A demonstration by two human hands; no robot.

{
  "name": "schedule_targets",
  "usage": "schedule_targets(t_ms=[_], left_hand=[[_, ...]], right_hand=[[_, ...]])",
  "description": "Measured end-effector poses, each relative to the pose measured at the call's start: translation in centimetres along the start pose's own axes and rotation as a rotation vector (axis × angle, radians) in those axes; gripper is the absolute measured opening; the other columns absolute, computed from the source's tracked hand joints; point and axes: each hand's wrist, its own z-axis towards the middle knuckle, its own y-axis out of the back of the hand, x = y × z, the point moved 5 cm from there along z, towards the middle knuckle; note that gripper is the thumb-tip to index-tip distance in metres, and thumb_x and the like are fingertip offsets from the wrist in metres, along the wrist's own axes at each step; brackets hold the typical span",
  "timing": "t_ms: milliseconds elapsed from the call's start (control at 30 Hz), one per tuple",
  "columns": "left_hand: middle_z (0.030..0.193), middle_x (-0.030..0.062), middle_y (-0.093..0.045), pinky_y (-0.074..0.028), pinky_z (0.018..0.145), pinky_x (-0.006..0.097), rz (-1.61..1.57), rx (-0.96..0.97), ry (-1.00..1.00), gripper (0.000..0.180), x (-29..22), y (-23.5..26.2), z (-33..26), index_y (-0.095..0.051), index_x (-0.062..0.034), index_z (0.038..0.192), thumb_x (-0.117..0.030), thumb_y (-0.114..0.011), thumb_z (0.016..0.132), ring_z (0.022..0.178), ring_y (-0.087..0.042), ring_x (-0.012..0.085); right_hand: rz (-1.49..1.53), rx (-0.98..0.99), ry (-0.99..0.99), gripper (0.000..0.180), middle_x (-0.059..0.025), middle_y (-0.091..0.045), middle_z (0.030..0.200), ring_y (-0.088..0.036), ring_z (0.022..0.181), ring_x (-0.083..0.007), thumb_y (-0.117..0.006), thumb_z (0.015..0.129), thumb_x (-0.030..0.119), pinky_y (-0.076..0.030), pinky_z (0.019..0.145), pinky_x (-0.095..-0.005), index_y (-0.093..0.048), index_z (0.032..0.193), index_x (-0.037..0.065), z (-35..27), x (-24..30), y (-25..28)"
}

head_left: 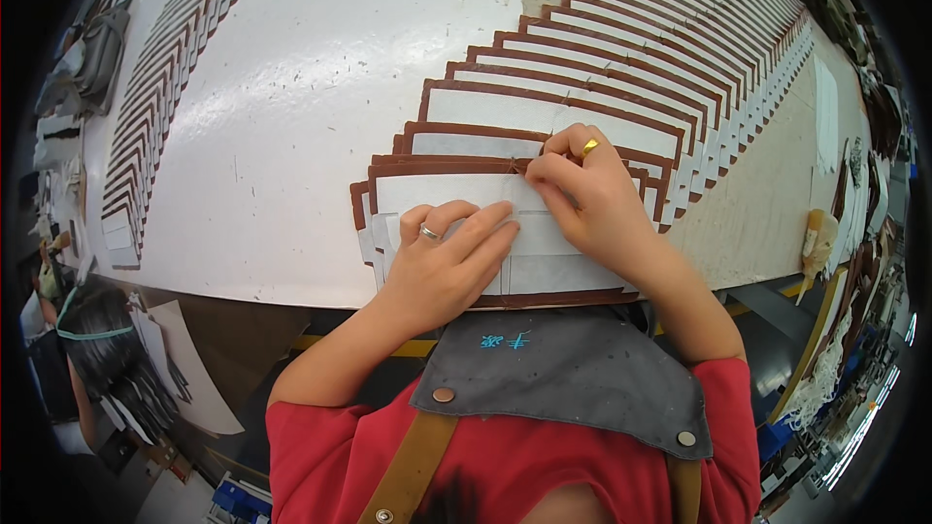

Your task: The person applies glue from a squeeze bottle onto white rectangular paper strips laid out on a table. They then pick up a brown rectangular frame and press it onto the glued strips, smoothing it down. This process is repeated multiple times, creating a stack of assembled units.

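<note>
Right in front of me lies a white panel with brown edging (437, 192), on top of similar panels near the table's front. My left hand (442, 257) rests on it with the fingers stretched out, a silver-coloured ring on one of them. At the middle of its far edge, my right hand (597, 196) is closed in a pinch on the brown edging (513, 166). A gold-coloured ring sits on that hand. The fingertips partly hide what exactly is between them.
Overlapping brown-edged panels (631, 68) fan out toward the far right. Another overlapping row (146, 136) runs along the left side of the white table (320, 68). A brush (817, 241) lies near the right edge. A co-worker with dark hair (97, 340) is at the lower left.
</note>
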Motion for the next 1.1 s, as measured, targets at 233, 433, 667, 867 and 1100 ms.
schedule_targets(t_ms=[233, 433, 667, 867, 1100], left_hand=[[0.113, -0.0004, -0.056, -0.027, 0.086, 0.033, -0.048, -0.076, 0.026, 0.029, 0.2, 0.4, 0.1, -0.062, -0.0123, 0.099, -0.011, -0.067, 0.071, 0.097, -0.049, 0.0150], [0.114, 0.0015, -0.057, -0.030, 0.086, 0.034, -0.044, -0.088, 0.055, 0.030, 0.2, 0.8, 0.4, -0.062, -0.0107, 0.101, -0.007, -0.066, 0.071, 0.099, -0.052, 0.0178], [0.118, 0.0026, -0.056, -0.028, 0.096, 0.036, -0.034, 0.026, 0.041, 0.028, 0.1, 0.2, 0.6, -0.061, -0.0081, 0.102, -0.007, -0.063, 0.074, 0.110, -0.051, 0.0167], [0.117, 0.0030, -0.057, -0.032, 0.094, 0.037, -0.083, 0.029, 0.052, 0.026, 0.1, 0.3, 1.0, -0.061, -0.0070, 0.100, -0.005, -0.062, 0.074, 0.111, -0.051, 0.0192], [0.111, 0.0059, -0.058, -0.035, 0.091, 0.038, -0.138, -0.058, 0.087, 0.025, 0.5, 0.2, 0.8, -0.060, -0.0057, 0.098, -0.003, -0.063, 0.073, 0.105, -0.052, 0.0248]], right_hand=[[-0.087, -0.104, 0.104, 0.012, -0.0074, -0.054, 0.084, -0.051, 0.077, -0.0243, -0.061, 0.073, 0.000, -0.041, 0.068, -0.0349, -0.054, 0.082, 0.005, -0.7, -0.1, -0.3], [-0.041, -0.068, 0.077, 0.014, -0.0079, -0.055, 0.087, -0.052, 0.081, -0.0255, -0.061, 0.072, -0.002, -0.041, 0.068, -0.0346, -0.053, 0.082, 0.004, -0.5, -0.1, 0.2], [-0.142, -0.042, 0.097, 0.021, -0.0091, -0.057, 0.097, -0.054, 0.091, -0.0254, -0.057, 0.072, 0.001, -0.044, 0.080, -0.0353, -0.058, 0.093, 0.001, -2.0, 1.1, -0.3], [-0.308, -0.019, 0.138, 0.031, -0.0081, -0.057, 0.106, -0.054, 0.099, -0.0233, -0.058, 0.071, 0.004, -0.044, 0.081, -0.0341, -0.061, 0.101, 0.003, -4.3, 0.9, -0.5], [-0.149, -0.109, -0.005, 0.020, -0.0074, -0.055, 0.098, -0.050, 0.091, -0.0254, -0.063, 0.078, 0.007, -0.040, 0.078, -0.0370, -0.059, 0.097, 0.005, -1.6, 0.4, 0.9]])
